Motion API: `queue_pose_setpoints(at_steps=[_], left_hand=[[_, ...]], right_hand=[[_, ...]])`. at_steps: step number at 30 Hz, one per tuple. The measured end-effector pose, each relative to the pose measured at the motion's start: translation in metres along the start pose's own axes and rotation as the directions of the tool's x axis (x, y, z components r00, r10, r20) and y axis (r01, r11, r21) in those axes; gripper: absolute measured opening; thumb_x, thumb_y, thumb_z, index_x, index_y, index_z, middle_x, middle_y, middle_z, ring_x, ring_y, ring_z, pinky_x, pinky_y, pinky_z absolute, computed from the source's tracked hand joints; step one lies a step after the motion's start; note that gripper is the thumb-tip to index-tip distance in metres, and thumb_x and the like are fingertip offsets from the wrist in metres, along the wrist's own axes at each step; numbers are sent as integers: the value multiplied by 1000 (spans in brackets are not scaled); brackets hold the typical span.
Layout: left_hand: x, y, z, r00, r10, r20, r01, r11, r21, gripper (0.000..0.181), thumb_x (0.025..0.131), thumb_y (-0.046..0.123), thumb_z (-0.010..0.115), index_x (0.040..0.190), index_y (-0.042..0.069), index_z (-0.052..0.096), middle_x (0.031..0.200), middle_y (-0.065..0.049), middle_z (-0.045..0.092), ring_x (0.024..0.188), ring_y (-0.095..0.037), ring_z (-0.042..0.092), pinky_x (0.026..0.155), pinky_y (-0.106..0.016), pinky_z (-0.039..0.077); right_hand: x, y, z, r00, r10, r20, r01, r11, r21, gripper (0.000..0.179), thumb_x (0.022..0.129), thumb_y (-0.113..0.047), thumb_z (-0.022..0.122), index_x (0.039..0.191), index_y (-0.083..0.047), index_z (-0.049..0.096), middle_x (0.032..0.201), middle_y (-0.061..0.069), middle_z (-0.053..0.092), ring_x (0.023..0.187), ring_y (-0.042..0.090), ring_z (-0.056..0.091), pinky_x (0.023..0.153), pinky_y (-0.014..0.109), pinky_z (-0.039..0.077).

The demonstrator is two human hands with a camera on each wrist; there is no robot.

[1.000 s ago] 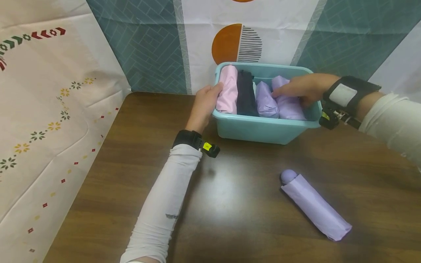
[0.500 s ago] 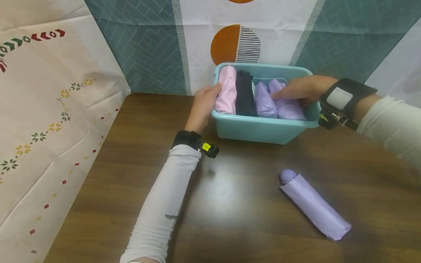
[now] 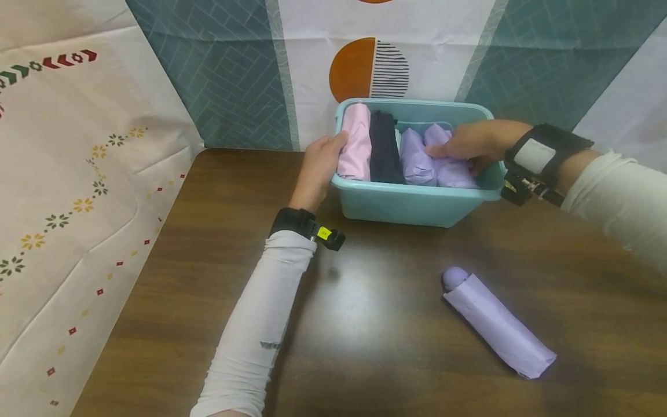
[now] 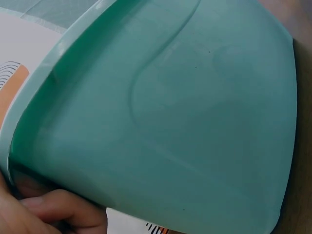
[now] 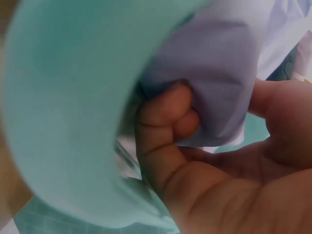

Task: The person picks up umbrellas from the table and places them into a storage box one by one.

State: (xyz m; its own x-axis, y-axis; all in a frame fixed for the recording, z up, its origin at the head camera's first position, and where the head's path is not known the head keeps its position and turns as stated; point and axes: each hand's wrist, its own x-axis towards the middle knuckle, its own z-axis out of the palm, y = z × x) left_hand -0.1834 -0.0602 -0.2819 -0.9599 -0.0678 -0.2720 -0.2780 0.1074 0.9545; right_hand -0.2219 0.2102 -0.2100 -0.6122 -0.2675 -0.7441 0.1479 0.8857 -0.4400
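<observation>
In the head view, a light teal plastic bin stands against the back wall. My left hand grips its left rim, fingers curled over the outside in the left wrist view. Inside, from left, lie a pink roll, a dark roll and a purple bundle. At the right end is a purple folded umbrella. My right hand reaches over the bin and grips this one, thumb on its left side and curled fingers on its right. Its upper middle is hidden under the hand.
Another purple folded umbrella with a round handle end lies on the brown wooden table, in front of the bin. Patterned cloth hangs behind the bin. A cream printed cloth borders the table's left side.
My right hand has kept its grip while the held umbrella has shifted slightly left, closer to the purple bundle beside it. My left hand has stayed on the rim.
</observation>
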Motion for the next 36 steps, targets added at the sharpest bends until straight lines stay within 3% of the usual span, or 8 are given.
queue_pose_setpoints(at_steps=[5, 16, 22, 25, 31, 36], left_hand=[[1, -1, 0, 1000, 3, -5, -3, 1000, -2, 39, 95, 50, 51, 102, 12, 59, 93, -8, 52, 92, -21, 55, 75, -32, 42], [1, -3, 1, 1000, 4, -10, -4, 1000, -13, 40, 95, 49, 52, 99, 11, 59, 91, -8, 51, 91, -22, 55, 72, -31, 41], [1, -2, 3, 1000, 12, -10, -12, 1000, -20, 39, 95, 49, 52, 98, 10, 60, 90, -8, 51, 90, -22, 55, 72, -31, 41], [1, -3, 2, 1000, 16, -12, -16, 1000, -26, 39, 95, 48, 52, 97, 10, 60, 89, -9, 51, 90, -22, 55, 72, -31, 41], [1, -3, 1, 1000, 11, -8, -11, 999, -31, 39, 95, 48, 52, 98, 10, 60, 90, -8, 52, 91, -22, 55, 73, -32, 41], [2, -2, 1, 1000, 19, -3, -19, 999, -44, 38, 96, 46, 53, 98, 9, 61, 91, -9, 53, 91, -22, 54, 74, -33, 41]], right_hand=[[-2, 3, 2, 998, -42, -52, 41, 999, -20, 64, 99, -48, 43, 125, 9, 34, 108, 18, 40, 94, 29, 50, 76, 40, 48], [-8, 6, 4, 988, -88, -123, 83, 996, -45, 49, 100, -44, 42, 113, 4, 39, 99, 15, 46, 83, 26, 53, 72, 39, 49], [-16, 4, 1, 969, -124, -212, 104, 989, -106, 45, 100, -41, 42, 103, 3, 44, 86, 13, 48, 72, 26, 57, 63, 39, 51], [-22, 3, -3, 956, -156, -250, 119, 981, -155, 53, 100, -44, 39, 111, 7, 44, 86, 17, 51, 69, 27, 59, 62, 39, 51], [-33, 7, -5, 939, -183, -292, 123, 969, -214, 76, 99, -51, 37, 141, 11, 25, 97, 25, 56, 71, 28, 62, 67, 42, 50], [-38, 13, 0, 908, -225, -353, 146, 961, -236, 71, 99, -51, 34, 143, 4, 28, 114, 30, 53, 89, 37, 60, 75, 49, 47]])
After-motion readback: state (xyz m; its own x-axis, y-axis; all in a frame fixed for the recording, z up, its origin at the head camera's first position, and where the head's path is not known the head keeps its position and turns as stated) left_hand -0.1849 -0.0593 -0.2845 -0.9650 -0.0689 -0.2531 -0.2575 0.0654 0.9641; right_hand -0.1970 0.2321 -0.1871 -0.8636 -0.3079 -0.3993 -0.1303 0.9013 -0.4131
